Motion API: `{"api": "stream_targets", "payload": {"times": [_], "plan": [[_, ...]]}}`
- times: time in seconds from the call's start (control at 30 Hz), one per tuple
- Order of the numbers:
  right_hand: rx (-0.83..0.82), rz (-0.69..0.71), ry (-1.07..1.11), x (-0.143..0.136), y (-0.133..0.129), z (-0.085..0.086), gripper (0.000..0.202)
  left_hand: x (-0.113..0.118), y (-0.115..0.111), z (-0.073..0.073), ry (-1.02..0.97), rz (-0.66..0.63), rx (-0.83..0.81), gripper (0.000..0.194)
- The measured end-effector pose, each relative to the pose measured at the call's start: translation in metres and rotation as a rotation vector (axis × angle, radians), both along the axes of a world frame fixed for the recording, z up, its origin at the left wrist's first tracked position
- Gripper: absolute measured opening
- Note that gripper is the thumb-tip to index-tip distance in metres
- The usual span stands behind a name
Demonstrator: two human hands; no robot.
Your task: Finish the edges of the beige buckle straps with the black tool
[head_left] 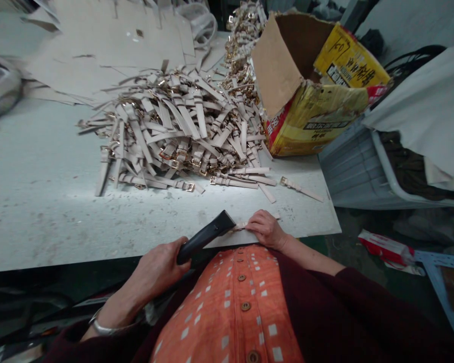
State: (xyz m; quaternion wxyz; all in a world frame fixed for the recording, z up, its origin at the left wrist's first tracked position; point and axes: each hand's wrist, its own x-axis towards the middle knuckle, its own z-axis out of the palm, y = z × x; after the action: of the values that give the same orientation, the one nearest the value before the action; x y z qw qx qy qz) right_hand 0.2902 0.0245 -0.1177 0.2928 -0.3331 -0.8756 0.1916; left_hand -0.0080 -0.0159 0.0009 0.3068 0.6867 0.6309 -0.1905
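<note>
My left hand (161, 264) is closed around a long black hand tool (206, 236) that widens towards its far end; its exact kind I cannot make out. That end points up and right, beside a small beige buckle strap (241, 226) at the table's front edge. With fingers pinched, my right hand (265, 228) grips this strap, and a bit of it shows past the knuckles. Whether the tool touches the strap is unclear. Beyond both hands lies a big heap of beige buckle straps (181, 126) with gold-coloured buckles. One single strap (301, 189) lies apart at the right.
An open yellow cardboard box (318, 118) stands at the table's right edge. Beside the table is a grey bin (348, 166) with dark material and pale sheets. Large beige sheets (109, 40) cover the back of the white table (53, 201). A red-and-white package (388, 247) lies low at right.
</note>
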Motion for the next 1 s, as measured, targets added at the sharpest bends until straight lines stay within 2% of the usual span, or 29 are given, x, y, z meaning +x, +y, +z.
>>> {"api": "stream_targets", "payload": {"times": [0.17,0.4,0.5,0.6,0.73,1.0], "plan": [[-0.016,0.017,0.066,0.001,0.000,0.001,0.019,0.008,-0.004,-0.010,-0.009,-0.071,-0.014,0.026],[-0.116,0.003,0.142,0.001,0.003,0.006,0.018,0.033,0.015,-0.012,-0.037,-0.066,-0.014,0.028],[-0.123,-0.016,0.188,0.000,0.003,0.006,0.016,0.028,0.017,-0.011,-0.072,-0.017,-0.032,0.026],[-0.156,-0.054,0.189,0.000,0.002,0.007,0.012,0.014,0.014,-0.011,-0.079,0.027,-0.042,0.024],[-0.238,-0.141,0.170,0.001,0.002,0.009,0.005,0.006,0.013,-0.012,-0.070,-0.006,-0.054,0.025],[-0.209,-0.087,0.048,-0.003,0.003,0.011,0.048,0.034,0.019,-0.025,-0.087,-0.004,0.046,0.031]]}}
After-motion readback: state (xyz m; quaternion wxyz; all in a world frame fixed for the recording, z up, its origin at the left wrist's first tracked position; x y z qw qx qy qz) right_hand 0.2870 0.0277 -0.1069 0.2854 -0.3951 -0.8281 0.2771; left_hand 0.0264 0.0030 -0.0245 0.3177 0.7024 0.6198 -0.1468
